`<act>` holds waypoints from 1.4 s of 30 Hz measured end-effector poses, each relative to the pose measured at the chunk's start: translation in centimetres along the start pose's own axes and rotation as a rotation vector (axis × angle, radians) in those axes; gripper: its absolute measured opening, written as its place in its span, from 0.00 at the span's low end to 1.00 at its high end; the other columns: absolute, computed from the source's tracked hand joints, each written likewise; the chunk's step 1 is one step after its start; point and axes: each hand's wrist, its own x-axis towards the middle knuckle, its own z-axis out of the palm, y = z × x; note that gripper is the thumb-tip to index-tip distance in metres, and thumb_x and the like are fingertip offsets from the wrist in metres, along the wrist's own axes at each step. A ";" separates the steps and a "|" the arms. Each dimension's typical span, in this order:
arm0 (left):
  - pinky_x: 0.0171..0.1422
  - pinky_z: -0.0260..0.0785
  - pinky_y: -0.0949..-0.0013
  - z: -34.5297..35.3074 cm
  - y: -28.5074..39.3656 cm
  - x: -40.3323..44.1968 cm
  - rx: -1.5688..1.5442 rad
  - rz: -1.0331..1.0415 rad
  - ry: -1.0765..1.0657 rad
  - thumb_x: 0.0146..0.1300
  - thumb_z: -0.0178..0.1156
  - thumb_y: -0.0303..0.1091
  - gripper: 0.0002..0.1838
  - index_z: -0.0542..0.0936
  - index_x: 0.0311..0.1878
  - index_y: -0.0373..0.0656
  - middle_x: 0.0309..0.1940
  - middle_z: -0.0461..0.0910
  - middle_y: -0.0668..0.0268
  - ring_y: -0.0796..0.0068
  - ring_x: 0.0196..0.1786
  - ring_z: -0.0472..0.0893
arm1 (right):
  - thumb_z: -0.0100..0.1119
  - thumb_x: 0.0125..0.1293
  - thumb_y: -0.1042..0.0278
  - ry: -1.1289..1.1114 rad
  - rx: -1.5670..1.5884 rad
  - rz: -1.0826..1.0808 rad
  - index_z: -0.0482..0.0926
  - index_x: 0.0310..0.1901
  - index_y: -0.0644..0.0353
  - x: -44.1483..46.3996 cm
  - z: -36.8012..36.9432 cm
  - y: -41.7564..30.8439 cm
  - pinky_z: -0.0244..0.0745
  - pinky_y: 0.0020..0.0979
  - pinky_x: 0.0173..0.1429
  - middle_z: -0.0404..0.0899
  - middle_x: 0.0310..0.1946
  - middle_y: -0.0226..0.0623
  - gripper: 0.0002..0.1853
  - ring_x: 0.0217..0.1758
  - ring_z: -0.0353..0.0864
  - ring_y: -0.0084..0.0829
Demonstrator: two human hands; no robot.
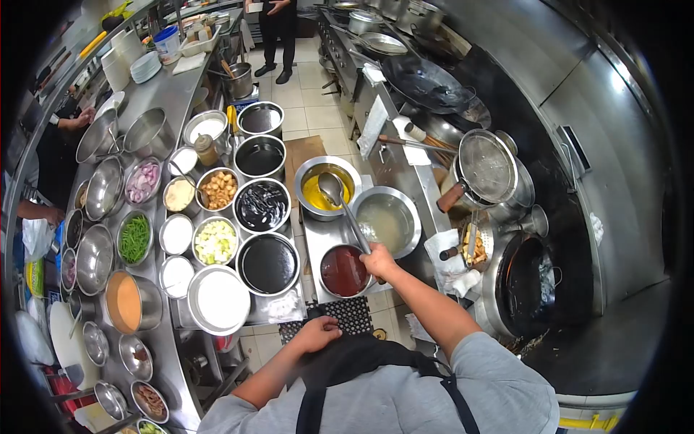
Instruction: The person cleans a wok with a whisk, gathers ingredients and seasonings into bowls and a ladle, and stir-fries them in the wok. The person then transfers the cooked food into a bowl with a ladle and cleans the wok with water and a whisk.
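Note:
My right hand point(379, 263) is wrapped round the handle of a long metal ladle point(332, 188). The ladle's bowl sits over the yellow oil in a steel pot point(298, 181). Below my hand is a pot of dark red sauce point(344, 270), and beside it stands a pot of cloudy liquid point(388, 220). Near my waist, in front of the black apron, my left hand point(321, 333) is held with its fingers curled; whether anything is in it cannot be made out.
Pots of black sauce point(268, 263) and bowls of chopped food point(215, 241) fill the left counter. A wok point(530, 282) and a strainer point(488, 166) are on the right. One person point(278, 32) stands in the aisle; other people's hands show at far left.

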 end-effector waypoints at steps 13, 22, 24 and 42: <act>0.54 0.73 0.70 2.7 2.3 2.2 0.168 0.099 -0.219 0.60 0.65 0.37 0.27 0.73 0.58 0.29 0.46 0.82 0.54 0.72 0.48 0.81 | 0.54 0.69 0.69 -0.244 1.238 0.225 0.70 0.43 0.59 -12.7 -11.3 -4.3 0.60 0.21 0.14 0.68 0.22 0.26 0.06 0.14 0.62 0.14; 0.58 0.70 0.68 12.5 5.2 4.5 0.398 0.155 -0.366 0.60 0.66 0.41 0.29 0.74 0.59 0.32 0.49 0.81 0.55 0.67 0.52 0.79 | 0.40 0.74 0.66 -0.502 2.029 -0.223 0.52 0.71 0.61 -37.4 -23.6 6.4 0.64 0.20 0.13 0.66 0.26 0.28 0.27 0.14 0.63 0.14; 0.63 0.68 0.66 14.1 7.3 3.2 0.454 0.142 -0.356 0.60 0.65 0.42 0.29 0.74 0.60 0.32 0.54 0.79 0.52 0.63 0.57 0.79 | 0.42 0.73 0.66 -0.272 1.965 -0.212 0.52 0.71 0.60 -41.7 -25.8 9.2 0.65 0.20 0.12 0.67 0.26 0.28 0.27 0.13 0.63 0.14; 0.32 0.72 0.72 -1.7 -14.1 -18.6 -0.739 0.043 1.479 0.66 0.58 0.44 0.16 0.77 0.44 0.39 0.32 0.80 0.65 0.76 0.32 0.80 | 0.56 0.65 0.65 0.817 -0.087 0.016 0.66 0.24 0.54 -35.2 -33.7 45.0 0.57 0.25 0.12 0.60 0.12 0.24 0.13 0.10 0.60 0.19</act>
